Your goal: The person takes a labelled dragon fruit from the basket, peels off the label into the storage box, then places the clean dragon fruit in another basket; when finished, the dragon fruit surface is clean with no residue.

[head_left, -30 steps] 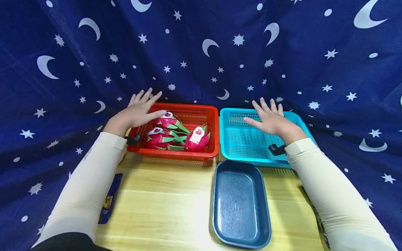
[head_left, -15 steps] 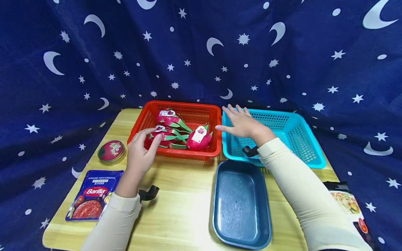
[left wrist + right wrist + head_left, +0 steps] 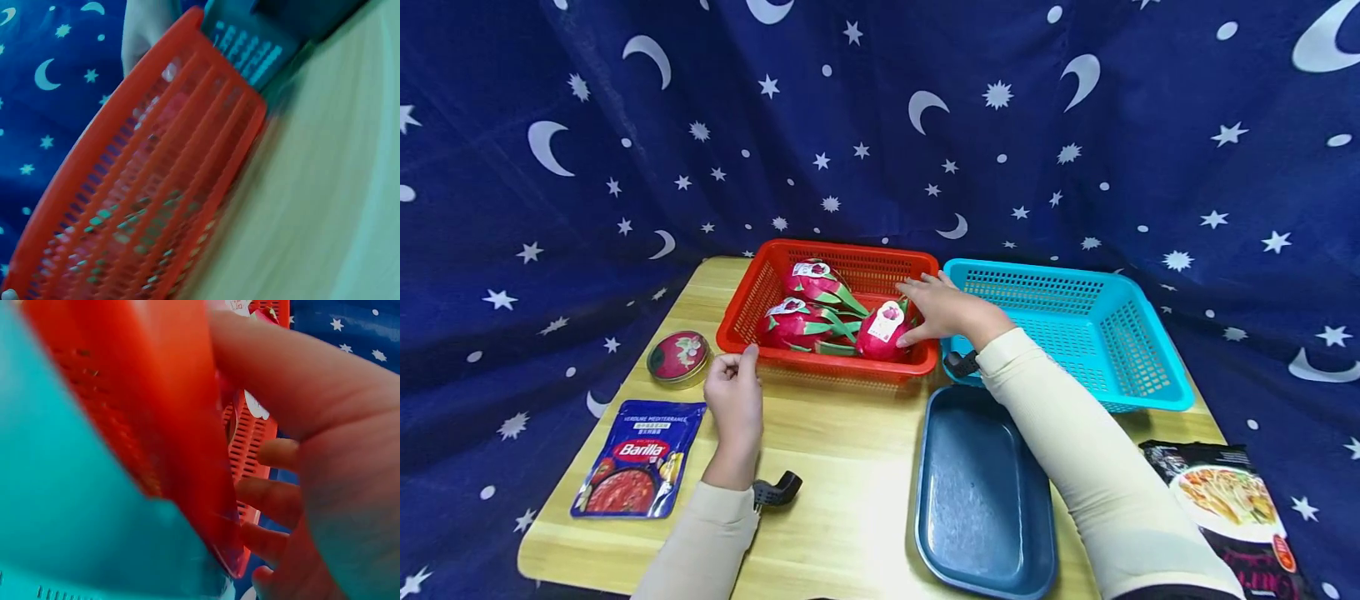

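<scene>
My right hand reaches over the right wall of the red basket, around the rightmost dragon fruit. Its thumb overlaps the fruit's right side; the other fingers are spread behind it, and the right wrist view shows these fingers apart inside the basket. Two more dragon fruits lie left of it: one at the back and one in front. All three carry white labels. My left hand is loosely curled by the basket's front left corner, thumb tip right at the rim, nothing visible in it.
A blue plastic basket stands right of the red one. In front is a dark blue tray, partly under my right forearm. To the left lie a round tin and a Barilla sauce pouch; to the right, a black noodle packet.
My right hand has moved left from over the blue basket to the rightmost dragon fruit. My left hand has pulled back from the red basket to its front left corner, its fingers curling.
</scene>
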Tool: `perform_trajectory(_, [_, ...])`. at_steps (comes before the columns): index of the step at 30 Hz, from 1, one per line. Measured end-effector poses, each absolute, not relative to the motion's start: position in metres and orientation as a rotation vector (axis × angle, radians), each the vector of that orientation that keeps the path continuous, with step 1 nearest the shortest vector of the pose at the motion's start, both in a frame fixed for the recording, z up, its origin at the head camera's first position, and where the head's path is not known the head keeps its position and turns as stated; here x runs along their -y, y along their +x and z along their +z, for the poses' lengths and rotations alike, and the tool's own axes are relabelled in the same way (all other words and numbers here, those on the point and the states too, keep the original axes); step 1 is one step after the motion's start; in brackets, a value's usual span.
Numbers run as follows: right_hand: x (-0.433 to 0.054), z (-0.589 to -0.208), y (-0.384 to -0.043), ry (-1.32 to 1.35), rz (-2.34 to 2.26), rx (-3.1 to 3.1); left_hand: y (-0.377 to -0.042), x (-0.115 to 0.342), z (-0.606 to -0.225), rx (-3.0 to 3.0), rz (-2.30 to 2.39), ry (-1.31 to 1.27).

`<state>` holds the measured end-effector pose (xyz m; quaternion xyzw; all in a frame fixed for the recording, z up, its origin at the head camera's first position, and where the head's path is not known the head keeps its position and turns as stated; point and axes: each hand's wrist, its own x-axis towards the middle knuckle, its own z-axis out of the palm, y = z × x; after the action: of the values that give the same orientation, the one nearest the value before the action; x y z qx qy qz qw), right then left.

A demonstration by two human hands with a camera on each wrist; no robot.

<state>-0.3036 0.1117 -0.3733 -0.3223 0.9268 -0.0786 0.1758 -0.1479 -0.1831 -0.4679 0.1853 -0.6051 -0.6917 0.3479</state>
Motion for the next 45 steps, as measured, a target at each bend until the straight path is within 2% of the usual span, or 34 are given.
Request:
perform_trajectory(5, [-0.109, -0.375, -0.307, -0.960, -0.219, -2.577, -0.151, 0.170, -0.479, 1.440, -2.072, 0.551])
perform_trajectory(15, [-0.107, -0.376, -0.311, -0.933, -0.325, -2.526, -0.152, 0.145, -0.488, 1.265, -2.425, 0.362])
perform_trajectory(45, [-0.099, -0.375, -0.315, -1.188, -0.451, -2.540, -0.150, 0.136, -0.500, 1.270, -2.497, 0.243])
